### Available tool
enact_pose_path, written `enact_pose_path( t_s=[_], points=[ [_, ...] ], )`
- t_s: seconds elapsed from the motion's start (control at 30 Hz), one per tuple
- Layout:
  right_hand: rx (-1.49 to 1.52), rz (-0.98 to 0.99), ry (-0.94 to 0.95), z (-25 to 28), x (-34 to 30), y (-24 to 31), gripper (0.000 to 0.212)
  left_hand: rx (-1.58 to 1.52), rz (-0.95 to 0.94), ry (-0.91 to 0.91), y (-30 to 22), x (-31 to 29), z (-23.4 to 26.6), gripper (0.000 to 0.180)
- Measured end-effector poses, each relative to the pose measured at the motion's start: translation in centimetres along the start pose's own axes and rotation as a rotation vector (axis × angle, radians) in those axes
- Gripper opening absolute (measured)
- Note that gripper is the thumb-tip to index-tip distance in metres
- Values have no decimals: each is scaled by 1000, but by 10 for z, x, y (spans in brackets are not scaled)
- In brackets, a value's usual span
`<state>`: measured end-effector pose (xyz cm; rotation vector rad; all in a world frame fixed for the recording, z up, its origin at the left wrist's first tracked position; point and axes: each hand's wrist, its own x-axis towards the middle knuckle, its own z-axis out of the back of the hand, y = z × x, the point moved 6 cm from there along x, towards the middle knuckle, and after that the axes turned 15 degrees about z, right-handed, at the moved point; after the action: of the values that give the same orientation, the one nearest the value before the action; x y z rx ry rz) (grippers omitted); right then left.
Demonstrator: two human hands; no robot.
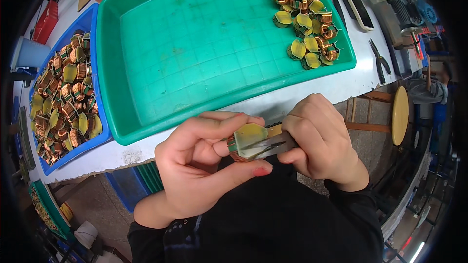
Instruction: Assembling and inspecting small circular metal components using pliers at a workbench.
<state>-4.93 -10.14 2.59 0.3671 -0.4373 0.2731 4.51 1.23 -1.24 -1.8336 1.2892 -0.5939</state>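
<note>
In front of my chest, my left hand [195, 163] grips a copper-wound toroidal coil [251, 134] by its sides, thumb below and fingers above. The coil's yellow-green base plate faces up. My right hand [324, 141] is closed round a flat grey blade-like tool [279, 145], whose exact kind I cannot make out. It reaches across the base plate, and a yellowish strip shows beside it near my right fingers. Just beyond my hands lies a wide green tray [195, 44], with several similar coils [303, 21] heaped along its right side.
A blue bin [100, 78] full of coils [68, 97] stands left of the tray. On the white table [360, 80] at right lie pliers [379, 61] and a phone [354, 2]. A machine [402, 14] sits beyond them, and a round wooden stool [399, 116] stands beside the table.
</note>
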Motion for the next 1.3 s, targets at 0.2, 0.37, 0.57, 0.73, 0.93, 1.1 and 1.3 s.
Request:
enact_pose_path(
  t_s=[0.2,0.37,0.57,0.73,0.93,1.1,1.3],
  points=[
    [-45,65,-6,2,7,3,33,74,-65,22,-1,2,-3,51],
    [-111,71,41,1,5,5,34,139,-77,18,-3,1,-4,50],
    [-91,32,89,-3,2,8,34,245,-82,5,-5,0,-3,49],
    [-30,27,40,0,6,6,32,256,-113,-1,-9,0,-2,49],
    [67,-37,10,7,9,-1,26,-283,103,52,-8,2,3,46],
    [155,-162,83,8,8,-10,20,-474,276,140,4,-1,2,43],
    [183,-174,167,4,7,-11,19,-468,310,150,7,0,-2,44]
  ],
)
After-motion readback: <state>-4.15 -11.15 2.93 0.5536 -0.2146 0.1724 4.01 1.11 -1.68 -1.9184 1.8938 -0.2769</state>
